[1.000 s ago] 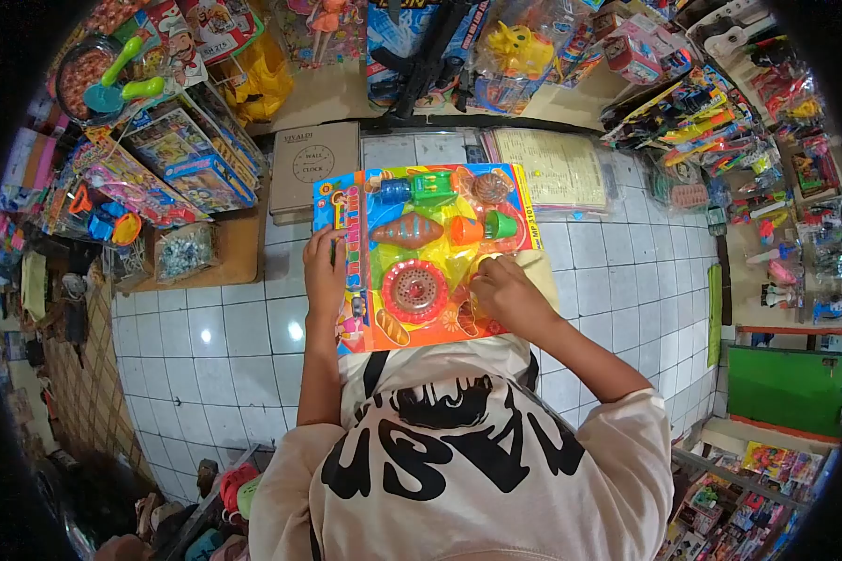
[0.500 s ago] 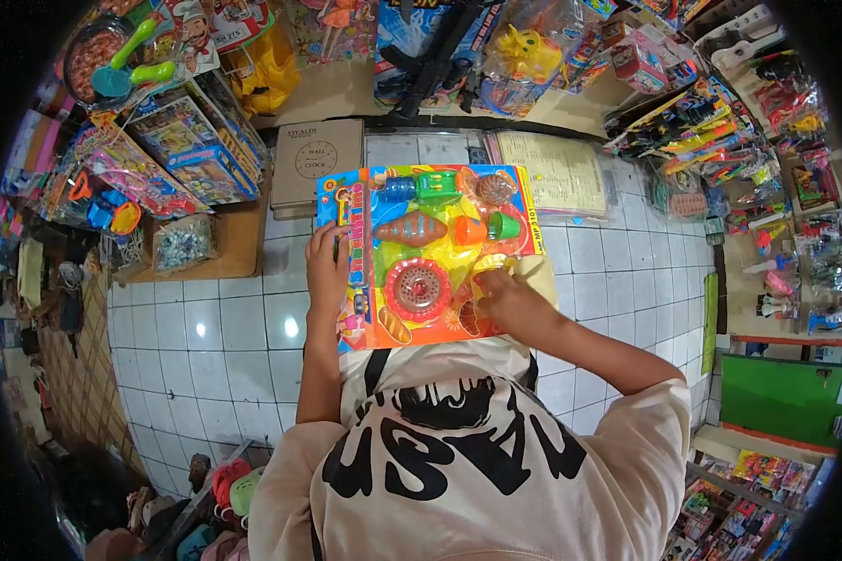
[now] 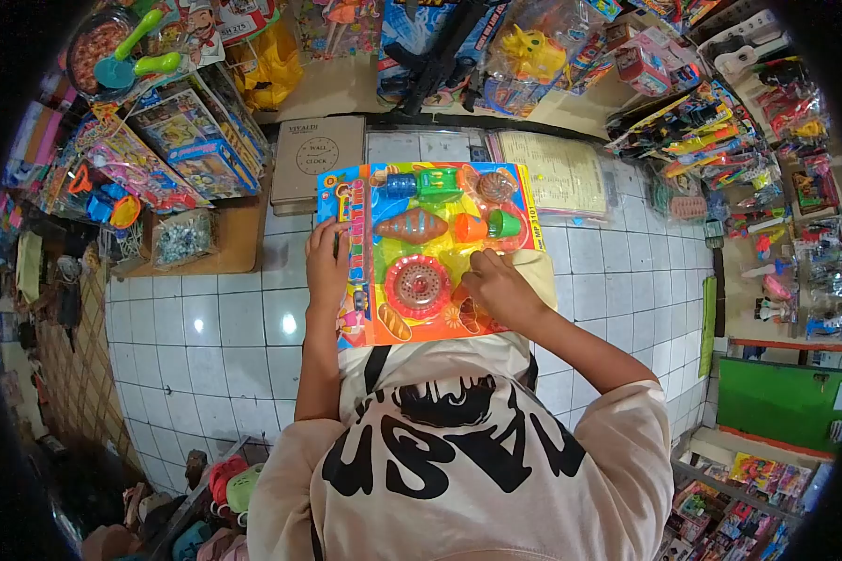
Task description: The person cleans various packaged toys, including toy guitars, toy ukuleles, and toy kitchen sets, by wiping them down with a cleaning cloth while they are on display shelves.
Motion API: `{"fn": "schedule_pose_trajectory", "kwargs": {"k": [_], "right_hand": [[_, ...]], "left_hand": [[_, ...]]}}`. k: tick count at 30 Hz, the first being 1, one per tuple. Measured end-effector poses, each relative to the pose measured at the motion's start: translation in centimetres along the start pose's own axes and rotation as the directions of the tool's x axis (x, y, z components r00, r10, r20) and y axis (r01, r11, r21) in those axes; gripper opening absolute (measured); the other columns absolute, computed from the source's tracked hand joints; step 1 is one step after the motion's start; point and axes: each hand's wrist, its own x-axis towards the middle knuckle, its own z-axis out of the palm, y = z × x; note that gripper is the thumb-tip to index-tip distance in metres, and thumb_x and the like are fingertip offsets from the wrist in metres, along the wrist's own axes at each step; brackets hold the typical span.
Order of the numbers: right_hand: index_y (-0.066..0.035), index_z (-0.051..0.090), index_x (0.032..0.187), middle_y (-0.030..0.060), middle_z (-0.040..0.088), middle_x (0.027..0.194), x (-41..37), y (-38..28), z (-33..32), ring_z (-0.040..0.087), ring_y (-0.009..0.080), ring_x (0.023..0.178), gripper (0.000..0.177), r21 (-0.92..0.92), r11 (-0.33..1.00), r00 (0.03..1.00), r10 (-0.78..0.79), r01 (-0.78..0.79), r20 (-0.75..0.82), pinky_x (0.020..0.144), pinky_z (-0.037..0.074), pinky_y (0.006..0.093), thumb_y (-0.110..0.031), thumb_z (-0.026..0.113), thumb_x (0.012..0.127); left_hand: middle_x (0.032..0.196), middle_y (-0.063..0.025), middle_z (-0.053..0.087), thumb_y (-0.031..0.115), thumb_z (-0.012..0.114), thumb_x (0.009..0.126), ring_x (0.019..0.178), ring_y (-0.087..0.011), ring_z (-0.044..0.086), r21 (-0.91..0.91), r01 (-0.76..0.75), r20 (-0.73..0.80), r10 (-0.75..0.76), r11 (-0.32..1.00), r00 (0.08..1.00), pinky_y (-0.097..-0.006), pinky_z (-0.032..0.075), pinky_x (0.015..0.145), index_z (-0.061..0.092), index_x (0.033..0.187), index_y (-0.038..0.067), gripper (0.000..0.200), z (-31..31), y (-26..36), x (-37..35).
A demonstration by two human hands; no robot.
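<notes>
A colourful toy food blister pack (image 3: 412, 323) lies across my lap, its printed card under clear plastic. Inside it are a red round toy piece (image 3: 418, 286), a brown bread-shaped piece (image 3: 410, 226), an orange cup (image 3: 469, 227) and a green cup (image 3: 504, 222). My left hand (image 3: 326, 266) grips the pack's left edge. Over its lower right part, my right hand (image 3: 498, 288) has its fingers curled against the plastic beside the red piece. Whatever its fingertips pinch, if anything, is hidden. A pale yellow patch (image 3: 539, 278) shows beside that hand.
White floor tiles (image 3: 234, 369) surround me. A brown wall clock box (image 3: 316, 164) and plastic-wrapped papers (image 3: 554, 176) lie ahead. Boxed toys (image 3: 192, 150) stand at left, while packaged toys (image 3: 734, 131) hang at right. Footwear (image 3: 229, 481) sits behind my left side.
My right hand has shifted slightly left and up across the pack, toward the red piece. My left hand stays on the left edge.
</notes>
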Motion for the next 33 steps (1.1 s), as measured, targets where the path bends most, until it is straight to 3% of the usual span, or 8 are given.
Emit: {"fn": "schedule_pose_trajectory", "kwargs": {"k": [8, 11, 14, 18, 21, 26, 30, 33], "right_hand": [[-0.001, 0.061, 0.076, 0.0128, 0.050, 0.094, -2.4, 0.2, -2.1, 0.051, 0.0275, 0.094, 0.010, -0.019, 0.991, 0.991, -0.130, 0.130, 0.019, 0.080, 0.045, 0.0374, -0.011, 0.058, 0.073], [-0.001, 0.062, 0.077, 0.0128, 0.051, 0.091, -2.1, 0.9, -2.9, 0.052, 0.0284, 0.091, 0.011, 0.266, 0.963, 0.999, 0.038, -0.038, 0.006, 0.079, 0.045, 0.0371, -0.010, 0.060, 0.071], [-0.006, 0.066, 0.084, 0.0127, 0.050, 0.092, -0.5, 0.3, -3.1, 0.050, 0.0279, 0.094, 0.015, 0.339, 0.936, 0.983, 0.137, -0.089, -0.122, 0.080, 0.043, 0.0403, -0.013, 0.058, 0.073], [-0.004, 0.065, 0.077, 0.0115, 0.050, 0.096, -0.3, -0.5, 0.3, 0.049, 0.0268, 0.092, 0.012, -0.005, 1.000, 0.998, -0.030, 0.030, -0.048, 0.078, 0.042, 0.0370, -0.013, 0.060, 0.072], [-0.005, 0.065, 0.078, 0.0105, 0.050, 0.101, -1.2, -0.5, -0.1, 0.048, 0.0263, 0.099, 0.014, -0.049, 0.991, 0.992, -0.123, 0.124, 0.017, 0.082, 0.042, 0.0380, -0.016, 0.059, 0.073], [-0.004, 0.064, 0.082, 0.0094, 0.052, 0.099, -1.7, 1.1, -3.4, 0.050, 0.0261, 0.099, 0.012, 0.371, 0.924, 0.969, -0.172, 0.095, 0.179, 0.086, 0.043, 0.0352, -0.013, 0.062, 0.074], [-0.005, 0.060, 0.095, 0.0096, 0.053, 0.093, -0.7, 0.4, -3.4, 0.052, 0.0258, 0.094, 0.020, 0.318, 0.944, 0.981, 0.135, -0.085, -0.138, 0.082, 0.043, 0.0354, -0.014, 0.059, 0.077], [-0.006, 0.062, 0.098, 0.0094, 0.055, 0.100, -0.5, 0.6, -0.8, 0.051, 0.0251, 0.095, 0.023, 0.060, 0.998, 0.998, -0.023, 0.026, -0.055, 0.083, 0.042, 0.0364, -0.011, 0.058, 0.076]], "left_hand": [[0.118, -0.0127, 0.052, 0.015, 0.052, 0.090, 0.112, -0.0323, 0.046, 0.023, -0.024, -0.001, 0.024, 0.999, 1.000, -0.0402, 0.036, 0.095, 0.059, 0.104, 0.010, 0.016, 0.0, -0.2, 0.0], [0.118, -0.0126, 0.052, 0.015, 0.052, 0.090, 0.112, -0.0324, 0.046, 0.023, -0.027, 0.007, 0.026, 0.999, 1.000, -0.0403, 0.036, 0.095, 0.059, 0.104, 0.011, 0.017, 0.0, -0.4, 0.2], [0.118, -0.0125, 0.052, 0.015, 0.052, 0.090, 0.112, -0.0323, 0.046, 0.016, -0.012, 0.010, 0.012, 1.000, 1.000, -0.0404, 0.035, 0.095, 0.059, 0.104, 0.011, 0.017, 0.1, -0.4, 0.1], [0.119, -0.0123, 0.052, 0.016, 0.052, 0.090, 0.112, -0.0323, 0.046, 0.032, -0.020, 0.009, 0.020, 0.999, 1.000, -0.0402, 0.035, 0.096, 0.059, 0.105, 0.011, 0.017, -0.2, -0.2, 0.1], [0.119, -0.0123, 0.052, 0.016, 0.052, 0.090, 0.112, -0.0323, 0.046, 0.046, -0.026, -0.006, 0.026, 0.999, 1.000, -0.0400, 0.036, 0.096, 0.059, 0.106, 0.011, 0.018, -0.1, -0.3, 0.0], [0.118, -0.0126, 0.053, 0.016, 0.052, 0.090, 0.111, -0.0321, 0.046, 0.030, -0.006, 0.009, 0.006, 1.000, 1.000, -0.0398, 0.036, 0.096, 0.059, 0.105, 0.011, 0.017, 0.0, 0.0, 0.1], [0.118, -0.0125, 0.053, 0.016, 0.052, 0.091, 0.112, -0.0320, 0.046, 0.020, -0.016, 0.019, 0.016, 1.000, 1.000, -0.0395, 0.036, 0.095, 0.059, 0.105, 0.011, 0.017, -0.1, -0.3, 0.2], [0.118, -0.0126, 0.053, 0.016, 0.052, 0.091, 0.112, -0.0319, 0.046, 0.013, -0.008, 0.010, 0.008, 1.000, 1.000, -0.0395, 0.036, 0.095, 0.059, 0.105, 0.011, 0.017, -0.2, 0.1, 0.1]]}}
